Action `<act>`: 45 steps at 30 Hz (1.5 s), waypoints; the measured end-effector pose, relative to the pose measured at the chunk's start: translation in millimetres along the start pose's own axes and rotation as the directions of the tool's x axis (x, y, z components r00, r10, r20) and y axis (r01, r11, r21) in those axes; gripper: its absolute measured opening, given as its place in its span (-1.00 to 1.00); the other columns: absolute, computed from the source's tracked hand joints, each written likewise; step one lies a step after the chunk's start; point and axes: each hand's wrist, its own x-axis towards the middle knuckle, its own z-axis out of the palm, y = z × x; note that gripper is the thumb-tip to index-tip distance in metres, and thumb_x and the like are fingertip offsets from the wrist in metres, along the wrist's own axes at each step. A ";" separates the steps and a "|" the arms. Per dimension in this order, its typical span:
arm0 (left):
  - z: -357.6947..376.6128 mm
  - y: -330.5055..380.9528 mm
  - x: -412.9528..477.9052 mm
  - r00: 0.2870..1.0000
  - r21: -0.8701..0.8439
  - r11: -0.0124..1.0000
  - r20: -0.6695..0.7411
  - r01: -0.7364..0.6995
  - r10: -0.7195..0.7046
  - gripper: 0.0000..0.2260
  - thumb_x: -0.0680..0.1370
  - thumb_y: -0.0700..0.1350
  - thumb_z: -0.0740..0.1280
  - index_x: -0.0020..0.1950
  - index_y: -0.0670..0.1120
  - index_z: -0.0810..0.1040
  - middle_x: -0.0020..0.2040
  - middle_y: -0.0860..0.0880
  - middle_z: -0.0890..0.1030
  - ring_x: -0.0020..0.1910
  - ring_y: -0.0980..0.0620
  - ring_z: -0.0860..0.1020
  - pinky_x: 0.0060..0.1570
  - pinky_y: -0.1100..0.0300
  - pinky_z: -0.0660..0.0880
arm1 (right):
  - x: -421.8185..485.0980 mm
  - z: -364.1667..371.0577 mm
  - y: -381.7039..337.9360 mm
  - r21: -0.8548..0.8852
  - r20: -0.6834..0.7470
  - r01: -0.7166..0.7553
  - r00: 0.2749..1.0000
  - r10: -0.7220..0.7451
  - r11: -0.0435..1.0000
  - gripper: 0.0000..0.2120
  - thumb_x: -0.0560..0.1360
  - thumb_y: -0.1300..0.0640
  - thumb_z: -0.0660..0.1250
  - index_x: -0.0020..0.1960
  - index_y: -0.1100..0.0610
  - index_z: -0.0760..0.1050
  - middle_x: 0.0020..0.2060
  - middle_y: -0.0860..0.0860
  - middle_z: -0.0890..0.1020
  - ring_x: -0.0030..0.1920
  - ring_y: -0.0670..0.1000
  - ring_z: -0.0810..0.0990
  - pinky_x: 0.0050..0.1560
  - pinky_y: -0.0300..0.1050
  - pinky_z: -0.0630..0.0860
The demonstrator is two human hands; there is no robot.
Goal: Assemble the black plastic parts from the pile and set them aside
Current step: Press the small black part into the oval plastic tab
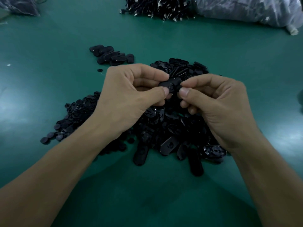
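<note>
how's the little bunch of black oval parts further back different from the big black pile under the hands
The small cluster of black oval plastic parts holds only few pieces; the large heap of black plastic parts holds far more. The small cluster lies further back, clear of the hands; the large heap sits under the left hand and right hand, which pinch one black oval piece between them. Both rest on the green table.

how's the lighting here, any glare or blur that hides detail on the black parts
Head view: dim, bluish light; soft glare patches on the green table at left; the black pile merges into one dark mass; the part pinched by the left hand and right hand is slightly soft; wide-angle distortion stretches the forearms.
</note>
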 end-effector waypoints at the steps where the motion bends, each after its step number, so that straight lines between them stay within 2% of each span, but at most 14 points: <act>1: 0.0 0.0 0.1 1.000 0.017 1.000 0.002 -0.005 0.005 -0.79 0.43 -0.35 0.52 -0.09 -0.04 0.67 -0.25 0.01 0.72 -0.28 0.02 0.71 -0.25 0.26 0.63 | 0.4 -0.3 0.3 0.009 -0.001 -0.002 1.000 0.002 1.000 -0.89 0.43 0.24 0.50 -0.18 0.04 0.67 -0.32 0.04 0.70 -0.35 -0.07 0.64 -0.36 -0.30 0.49; 5: 0.2 -0.4 -0.7 1.000 0.049 0.999 0.020 -0.008 0.007 -0.81 0.41 -0.29 0.54 -0.08 -0.03 0.68 -0.21 -0.06 0.73 -0.24 -0.07 0.72 -0.19 0.11 0.68 | 1.1 -0.8 1.4 -0.004 0.005 0.004 1.000 -0.004 1.000 -0.89 0.44 0.25 0.51 -0.16 0.05 0.68 -0.32 0.04 0.70 -0.36 -0.08 0.64 -0.37 -0.31 0.48; 15: 3.2 -1.0 -1.9 0.999 0.075 0.997 0.043 -0.019 0.016 -0.78 0.43 -0.32 0.54 -0.05 -0.04 0.69 -0.20 -0.05 0.73 -0.25 -0.02 0.71 -0.16 0.16 0.67 | -0.7 -1.5 -0.3 -0.063 0.017 0.013 1.000 -0.012 0.998 -0.84 0.46 0.30 0.50 -0.16 0.05 0.67 -0.35 0.00 0.70 -0.38 -0.11 0.63 -0.39 -0.32 0.48; 22: 3.4 -1.5 -2.5 0.998 0.112 0.993 0.052 -0.035 0.029 -0.80 0.40 -0.26 0.55 -0.04 -0.04 0.69 -0.17 -0.05 0.73 -0.20 0.02 0.71 -0.10 0.14 0.67 | -2.0 0.1 -2.5 -0.196 0.010 0.080 0.997 -0.080 0.977 -0.85 0.47 0.31 0.49 -0.14 0.08 0.66 -0.35 -0.05 0.70 -0.39 -0.14 0.64 -0.35 -0.40 0.49; 26: 3.0 -5.0 -1.9 0.998 0.106 0.994 0.062 -0.016 0.009 -0.79 0.43 -0.34 0.53 -0.06 -0.05 0.69 -0.18 -0.07 0.73 -0.20 -0.01 0.72 -0.08 0.10 0.67 | -3.5 1.5 0.0 -0.280 0.041 0.100 0.995 -0.092 0.955 -0.83 0.47 0.30 0.49 -0.12 0.03 0.67 -0.30 -0.07 0.72 -0.32 -0.12 0.67 -0.27 -0.35 0.53; 30: 4.3 -9.1 -2.2 0.998 0.104 0.994 0.064 -0.015 0.009 -0.78 0.46 -0.38 0.49 -0.07 -0.06 0.68 -0.19 -0.08 0.73 -0.20 -0.04 0.72 -0.10 0.09 0.67 | -4.4 4.3 2.4 -0.343 0.032 0.141 0.990 -0.138 0.929 -0.80 0.46 0.27 0.51 -0.11 -0.04 0.68 -0.23 -0.11 0.72 -0.19 -0.15 0.69 -0.14 -0.31 0.58; 35: 2.5 -9.7 -1.3 0.997 0.035 0.999 0.080 -0.001 -0.002 -0.82 0.49 -0.37 0.46 -0.07 -0.09 0.67 -0.22 -0.08 0.73 -0.25 0.00 0.71 -0.20 0.23 0.63 | -4.5 5.9 4.1 -0.392 0.021 0.223 0.972 -0.234 0.892 -0.77 0.43 0.23 0.55 -0.10 -0.10 0.66 -0.16 -0.03 0.63 -0.18 -0.13 0.61 -0.18 -0.37 0.48; 37: 1.8 -9.0 -0.7 0.994 -0.007 1.000 0.103 0.018 -0.017 -0.85 0.49 -0.36 0.46 -0.06 -0.12 0.66 -0.23 -0.09 0.72 -0.26 0.02 0.70 -0.23 0.27 0.62 | -3.8 3.7 4.0 -0.356 0.039 0.231 0.972 -0.232 0.906 -0.79 0.42 0.21 0.55 -0.10 -0.09 0.66 -0.15 0.01 0.63 -0.19 -0.10 0.59 -0.20 -0.33 0.47; 40: 1.6 -9.0 0.2 0.988 -0.066 0.996 0.142 0.062 -0.053 -0.90 0.45 -0.26 0.47 -0.07 -0.14 0.66 -0.26 -0.09 0.71 -0.30 0.05 0.67 -0.28 0.29 0.58 | -2.7 1.0 5.3 -0.281 0.068 0.189 0.982 -0.177 0.941 -0.80 0.40 0.21 0.57 -0.09 -0.05 0.66 -0.15 0.08 0.63 -0.16 0.12 0.58 -0.18 -0.08 0.54; 41: 1.8 -9.4 0.3 0.987 -0.081 0.994 0.145 0.077 -0.065 -0.90 0.44 -0.23 0.47 -0.06 -0.14 0.66 -0.28 -0.09 0.71 -0.31 0.06 0.66 -0.29 0.30 0.58 | -2.9 1.2 5.7 -0.259 0.074 0.173 0.984 -0.159 0.950 -0.79 0.40 0.21 0.57 -0.09 -0.05 0.65 -0.19 0.04 0.63 -0.19 0.10 0.57 -0.17 -0.05 0.55; 43: 1.7 -10.9 1.3 0.988 -0.089 0.993 0.137 0.082 -0.069 -0.90 0.46 -0.28 0.47 -0.06 -0.13 0.66 -0.29 -0.07 0.70 -0.32 0.07 0.65 -0.30 0.29 0.57 | -3.2 2.4 6.0 -0.268 0.074 0.166 0.986 -0.151 0.949 -0.79 0.40 0.20 0.57 -0.06 -0.04 0.63 -0.27 -0.09 0.61 -0.24 -0.05 0.57 -0.19 -0.13 0.58; 45: 1.1 -11.3 1.8 0.990 -0.091 0.993 0.123 0.076 -0.064 -0.86 0.47 -0.31 0.46 -0.05 -0.10 0.65 -0.29 -0.06 0.69 -0.33 0.06 0.65 -0.31 0.29 0.58 | -3.8 3.0 6.1 -0.307 0.062 0.159 0.987 -0.146 0.938 -0.80 0.42 0.15 0.57 -0.03 -0.04 0.63 -0.25 -0.10 0.65 -0.23 -0.10 0.62 -0.17 -0.18 0.60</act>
